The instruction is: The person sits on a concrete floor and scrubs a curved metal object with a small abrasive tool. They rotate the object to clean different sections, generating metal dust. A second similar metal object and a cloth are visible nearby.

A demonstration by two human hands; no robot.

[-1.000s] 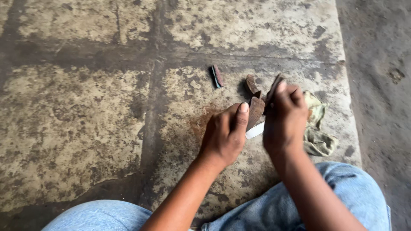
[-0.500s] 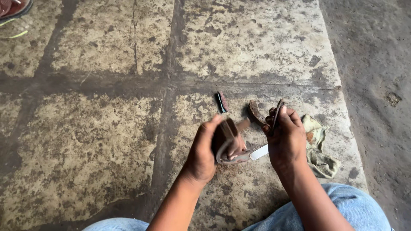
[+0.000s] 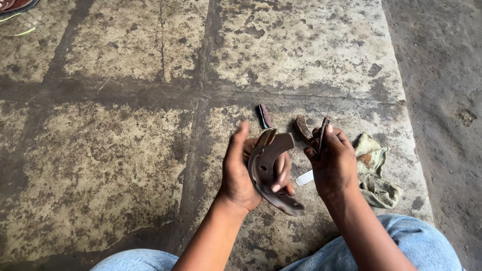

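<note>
My left hand (image 3: 241, 170) holds a curved, rusty brown brake shoe (image 3: 268, 168) upright, its arc facing me, fingers wrapped around its inner rib. My right hand (image 3: 332, 159) is shut on a thin folded piece of dark sandpaper (image 3: 322, 131), held just right of the brake shoe. A second rusty curved brake shoe (image 3: 302, 127) lies on the concrete floor behind my right hand. A small white strip (image 3: 304, 177) lies on the floor between my hands.
A dirty greenish rag (image 3: 374, 170) lies crumpled to the right of my right hand. A small dark block with a reddish side (image 3: 263, 116) sits on the floor beyond my hands. My jeans-clad knees (image 3: 401, 246) are at the bottom. A sandal (image 3: 15, 6) shows at top left.
My left hand has lifted the brake shoe and turned it so its curved length faces me. My right hand stays put with the sandpaper.
</note>
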